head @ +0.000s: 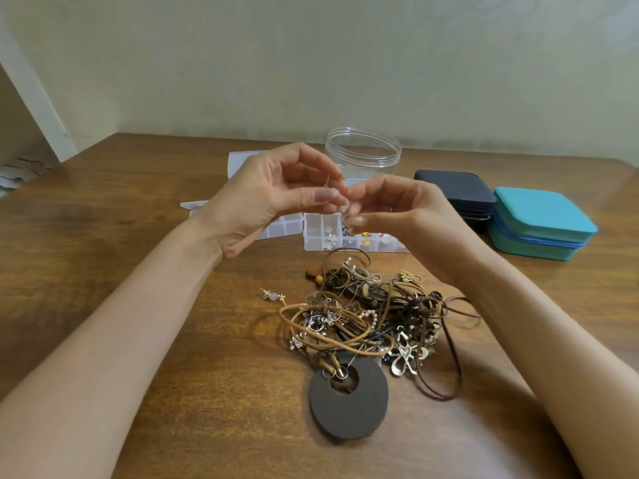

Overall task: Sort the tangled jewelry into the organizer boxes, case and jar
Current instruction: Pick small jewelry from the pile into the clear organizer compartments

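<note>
Head view: both hands are raised over the middle of the wooden table (138,209), fingertips meeting. The left hand (273,198) pinches a small wire piece (327,183) between thumb and forefinger. The right hand (408,219) pinches its lower end, which is too small to make out. Toward the near edge lies the tangled jewelry pile (373,316), with a dark round pendant (349,399) at its near side and a loose earring (273,296) just left of it. Behind the pile are two clear organizer boxes (345,236), lids open, partly hidden by the hands. The right box holds small pieces. An open-topped clear jar (363,150) stands near the far edge. A navy case (456,191) and a teal case (543,223), both closed, sit touching toward the right edge.
</note>
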The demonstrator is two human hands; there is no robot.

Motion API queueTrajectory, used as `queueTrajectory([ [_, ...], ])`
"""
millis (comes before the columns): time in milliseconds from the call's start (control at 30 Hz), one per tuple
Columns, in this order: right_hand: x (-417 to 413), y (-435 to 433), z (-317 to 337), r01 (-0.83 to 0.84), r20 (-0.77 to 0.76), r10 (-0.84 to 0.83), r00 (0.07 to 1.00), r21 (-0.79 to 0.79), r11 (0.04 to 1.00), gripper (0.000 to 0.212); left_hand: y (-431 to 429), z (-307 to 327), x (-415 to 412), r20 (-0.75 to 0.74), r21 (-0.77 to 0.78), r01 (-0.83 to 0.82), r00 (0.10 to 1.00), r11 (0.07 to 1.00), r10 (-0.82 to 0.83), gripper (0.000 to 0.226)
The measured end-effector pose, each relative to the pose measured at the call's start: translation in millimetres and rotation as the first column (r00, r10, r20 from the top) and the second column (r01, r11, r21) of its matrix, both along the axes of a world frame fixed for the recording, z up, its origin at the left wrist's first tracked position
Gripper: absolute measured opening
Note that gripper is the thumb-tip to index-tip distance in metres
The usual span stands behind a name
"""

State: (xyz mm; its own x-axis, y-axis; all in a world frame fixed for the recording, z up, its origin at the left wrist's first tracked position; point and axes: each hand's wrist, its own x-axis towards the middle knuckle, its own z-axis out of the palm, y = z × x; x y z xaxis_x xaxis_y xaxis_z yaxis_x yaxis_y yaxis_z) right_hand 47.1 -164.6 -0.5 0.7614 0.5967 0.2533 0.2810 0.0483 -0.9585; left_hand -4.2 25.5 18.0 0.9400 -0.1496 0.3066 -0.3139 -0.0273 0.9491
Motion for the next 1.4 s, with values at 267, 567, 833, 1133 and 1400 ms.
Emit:
queueTrajectory([
  [267,0,-7,8,-0.011,0.028,0.012,1.0,-0.017,1.0,0.023,-12,-1,-1,-0.012,-0.124,-0.036,0.999,0.992,0.035,0.013],
  [567,12,-38,17,0.19,0.252,0.034,0.967,-0.806,0.561,0.011,-15,-1,0,-0.073,-0.29,0.02,0.996,0.957,-0.043,0.023],
  [833,16,-33,5,0.234,0.276,0.026,0.961,-0.857,0.459,0.012,-8,-2,2,-0.108,-0.112,-0.122,0.988,0.986,0.11,0.024],
  [1133,21,-34,2,0.196,0.21,-0.044,0.977,-0.791,0.579,0.007,-9,-3,1,-0.089,-0.081,-0.166,0.983,0.983,0.158,0.02],
  [1400,16,-35,13,0.189,0.073,-0.181,0.981,-0.584,0.789,0.013,-10,-3,2,-0.131,-0.104,-0.144,0.983,0.984,0.13,0.021],
])
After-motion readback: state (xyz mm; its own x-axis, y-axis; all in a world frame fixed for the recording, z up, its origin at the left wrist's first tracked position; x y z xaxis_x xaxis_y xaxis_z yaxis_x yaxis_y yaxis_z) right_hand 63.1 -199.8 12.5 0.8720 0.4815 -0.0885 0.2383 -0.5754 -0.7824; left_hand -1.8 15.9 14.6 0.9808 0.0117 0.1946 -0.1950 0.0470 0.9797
